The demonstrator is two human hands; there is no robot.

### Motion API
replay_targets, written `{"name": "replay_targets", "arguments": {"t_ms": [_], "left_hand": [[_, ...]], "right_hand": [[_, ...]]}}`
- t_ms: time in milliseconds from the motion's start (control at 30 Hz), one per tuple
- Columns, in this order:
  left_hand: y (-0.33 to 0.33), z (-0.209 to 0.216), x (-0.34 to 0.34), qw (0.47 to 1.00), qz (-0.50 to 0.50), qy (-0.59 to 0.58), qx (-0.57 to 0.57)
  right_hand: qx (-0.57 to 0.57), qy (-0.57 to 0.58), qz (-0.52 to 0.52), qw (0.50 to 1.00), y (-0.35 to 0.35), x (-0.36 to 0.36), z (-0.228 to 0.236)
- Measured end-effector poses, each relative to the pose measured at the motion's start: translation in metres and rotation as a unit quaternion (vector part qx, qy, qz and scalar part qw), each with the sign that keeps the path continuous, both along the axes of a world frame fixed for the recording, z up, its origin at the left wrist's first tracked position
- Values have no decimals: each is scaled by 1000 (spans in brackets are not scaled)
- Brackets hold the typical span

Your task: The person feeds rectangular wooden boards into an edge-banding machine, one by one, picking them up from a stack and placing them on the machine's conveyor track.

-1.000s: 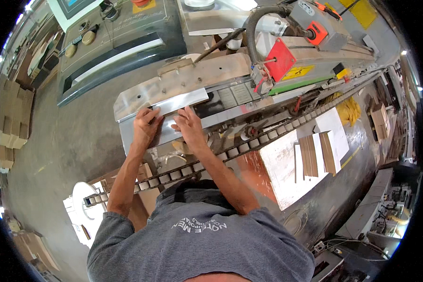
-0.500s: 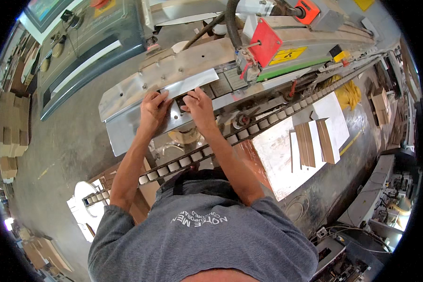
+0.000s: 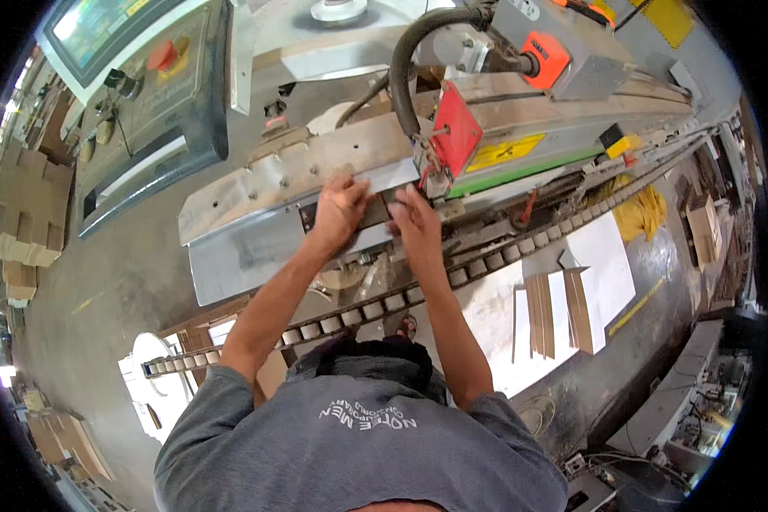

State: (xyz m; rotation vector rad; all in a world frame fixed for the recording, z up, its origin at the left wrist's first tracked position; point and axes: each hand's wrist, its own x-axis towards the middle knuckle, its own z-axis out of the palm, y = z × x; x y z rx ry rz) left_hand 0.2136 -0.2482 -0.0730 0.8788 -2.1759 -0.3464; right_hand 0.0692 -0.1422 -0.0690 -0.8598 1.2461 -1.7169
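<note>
My two hands work at the metal bed [image 3: 239, 256] of a long machine. A narrow pale strip [image 3: 392, 175] stands along the bed against the guide plate [image 3: 256, 192]. My left hand [image 3: 340, 212] has its fingers bent and pressed together on the strip's near side. To its right, my right hand [image 3: 416, 218] curls its fingers at the strip, close to a red guard plate [image 3: 459, 132]. The strip's lower edge and some fingertips are hidden behind my hands.
A roller chain track [image 3: 392, 301] runs in front of my body. A thick black hose [image 3: 401, 77] curves down over the machine. A control panel [image 3: 158, 94] with a red button is at upper left. White-faced boards [image 3: 563, 311] lie at right; stacked cardboard [image 3: 30, 205] stands far left.
Both hands have moved right along the bed, and the pale strip has slid right with them toward the red guard plate. The view has shifted too.
</note>
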Motion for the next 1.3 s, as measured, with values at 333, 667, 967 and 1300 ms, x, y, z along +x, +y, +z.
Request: {"name": "replay_targets", "arguments": {"t_ms": [333, 667, 967, 1300], "left_hand": [[0, 17, -61, 1000, -3, -11, -28], [61, 16, 2, 998, -4, -10, 66], [92, 12, 33, 997, 11, 51, 54], [152, 64, 47, 966, -166, 54, 192]], "right_hand": [[116, 365, -238, 893, 173, -100, 38], [323, 627, -258, 660, 269, -194, -14], [363, 648, -242, 625, 279, -206, -23], [79, -56, -93, 991, 176, -11, 50]]}}
